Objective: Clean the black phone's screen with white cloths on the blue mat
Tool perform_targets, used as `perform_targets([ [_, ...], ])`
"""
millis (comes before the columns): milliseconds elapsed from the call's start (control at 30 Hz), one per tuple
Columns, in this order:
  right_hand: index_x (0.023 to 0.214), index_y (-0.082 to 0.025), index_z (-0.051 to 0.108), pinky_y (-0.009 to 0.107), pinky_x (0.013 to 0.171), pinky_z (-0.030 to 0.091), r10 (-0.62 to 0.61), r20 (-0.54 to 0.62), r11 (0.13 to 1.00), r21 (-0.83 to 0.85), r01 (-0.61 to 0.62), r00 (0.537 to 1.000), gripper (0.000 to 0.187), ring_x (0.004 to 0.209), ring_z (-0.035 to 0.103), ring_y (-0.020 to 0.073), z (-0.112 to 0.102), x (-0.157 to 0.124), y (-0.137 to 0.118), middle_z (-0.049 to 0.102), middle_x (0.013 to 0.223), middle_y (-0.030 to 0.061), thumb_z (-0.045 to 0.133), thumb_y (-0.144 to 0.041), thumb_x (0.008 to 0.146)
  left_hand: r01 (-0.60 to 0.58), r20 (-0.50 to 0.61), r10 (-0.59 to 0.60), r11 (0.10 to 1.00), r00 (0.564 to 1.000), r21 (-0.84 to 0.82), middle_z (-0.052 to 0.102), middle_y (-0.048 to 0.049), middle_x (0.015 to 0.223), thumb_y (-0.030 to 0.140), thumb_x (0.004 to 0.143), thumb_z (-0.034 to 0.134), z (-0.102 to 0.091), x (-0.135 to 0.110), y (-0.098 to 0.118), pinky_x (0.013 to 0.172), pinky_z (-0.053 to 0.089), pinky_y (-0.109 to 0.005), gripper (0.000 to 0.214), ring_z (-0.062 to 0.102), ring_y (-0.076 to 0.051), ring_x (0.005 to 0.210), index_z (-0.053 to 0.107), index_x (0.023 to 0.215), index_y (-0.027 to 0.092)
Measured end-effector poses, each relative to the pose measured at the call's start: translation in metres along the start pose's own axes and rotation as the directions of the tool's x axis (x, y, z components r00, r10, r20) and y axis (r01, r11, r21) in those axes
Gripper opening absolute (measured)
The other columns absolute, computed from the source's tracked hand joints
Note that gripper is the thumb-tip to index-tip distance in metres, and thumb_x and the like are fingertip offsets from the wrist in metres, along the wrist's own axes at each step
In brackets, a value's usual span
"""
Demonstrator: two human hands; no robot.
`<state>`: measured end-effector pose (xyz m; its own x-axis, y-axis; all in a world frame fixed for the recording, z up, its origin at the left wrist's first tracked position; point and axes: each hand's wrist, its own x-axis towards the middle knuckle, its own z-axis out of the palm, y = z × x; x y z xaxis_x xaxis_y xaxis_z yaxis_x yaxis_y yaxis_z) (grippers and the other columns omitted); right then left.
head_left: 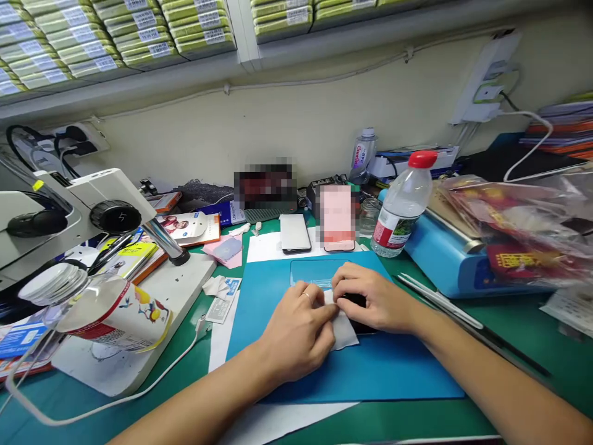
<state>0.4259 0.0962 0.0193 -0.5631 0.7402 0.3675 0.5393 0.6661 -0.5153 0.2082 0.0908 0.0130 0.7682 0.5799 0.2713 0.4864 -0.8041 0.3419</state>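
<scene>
My left hand (301, 330), a ring on one finger, is curled closed on a white wipe (346, 337). The wipe lies over part of a black phone (359, 326), whose dark surface shows beneath my right hand. My right hand (370, 296) bends its fingers around the phone, with the thumb and fingertips close against my left fingertips. Both hands rest over a blue mat (278, 380). Just beyond them, the outline of a clear rectangular sheet (303, 270) shows on the mat. My hands hide most of the phone.
Left stand a microscope (115, 213) and a tilted clear bottle (125, 312). A white cable (162, 377) curves across the table. Farther back are a white phone-shaped slab (295, 233) and a red-capped bottle (401, 207). Pens or tweezers (445, 303) lie right, beside a blue box (435, 259).
</scene>
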Motion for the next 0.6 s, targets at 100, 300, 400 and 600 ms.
perform_targets([
  [100, 0.078, -0.021, 0.067, 0.036, 0.077, 0.05, -0.015, -0.011, 1.0, 0.003, 0.015, 1.0, 0.018, 0.086, 0.06, 0.0202, -0.0006, -0.0016, -0.0009, 0.068, 0.088, 0.0063, 0.055, -0.017, 0.091, 0.029, 0.004, -0.029, 1.0, 1.0, 0.012, 0.061, -0.0071, 0.097, 0.017, 0.094, 0.046, 0.0034, -0.001, 0.0023, 0.08, 0.045, -0.04, 0.023, 0.051, -0.022, 0.087, 0.068, 0.1, 0.02],
  [300, 0.072, -0.021, 0.069, 0.038, 0.077, 0.05, -0.078, -0.031, 0.997, 0.021, 0.079, 0.996, 0.024, 0.085, 0.059, 0.0214, -0.0009, -0.0006, 0.0001, 0.071, 0.083, 0.0061, 0.055, -0.018, 0.091, 0.022, 0.0, -0.022, 0.999, 1.0, -0.039, 0.064, -0.0061, 0.099, 0.018, 0.097, 0.045, -0.0003, -0.0014, -0.0011, 0.081, 0.046, -0.038, 0.026, 0.055, -0.021, 0.089, 0.071, 0.1, 0.022],
  [400, 0.076, -0.021, 0.074, 0.039, 0.078, 0.051, -0.076, -0.026, 0.995, 0.055, 0.078, 0.997, 0.025, 0.087, 0.059, 0.0221, -0.0029, 0.0007, -0.0019, 0.075, 0.084, 0.0058, 0.055, -0.015, 0.09, 0.015, -0.014, -0.016, 0.998, 1.0, -0.069, 0.066, -0.0049, 0.098, 0.017, 0.096, 0.045, -0.0023, -0.0015, -0.0038, 0.081, 0.046, -0.036, 0.024, 0.056, -0.02, 0.088, 0.069, 0.096, 0.02],
  [600, 0.08, -0.023, 0.078, 0.039, 0.079, 0.053, -0.065, 0.003, 0.995, 0.069, 0.065, 0.998, 0.031, 0.09, 0.059, 0.0232, -0.0035, -0.0001, -0.0028, 0.077, 0.089, 0.0057, 0.05, -0.011, 0.086, 0.012, -0.013, -0.013, 0.998, 1.0, -0.061, 0.067, -0.0029, 0.093, 0.009, 0.089, 0.047, -0.0025, -0.0015, -0.0049, 0.078, 0.047, -0.034, 0.018, 0.055, -0.019, 0.083, 0.061, 0.096, 0.02],
])
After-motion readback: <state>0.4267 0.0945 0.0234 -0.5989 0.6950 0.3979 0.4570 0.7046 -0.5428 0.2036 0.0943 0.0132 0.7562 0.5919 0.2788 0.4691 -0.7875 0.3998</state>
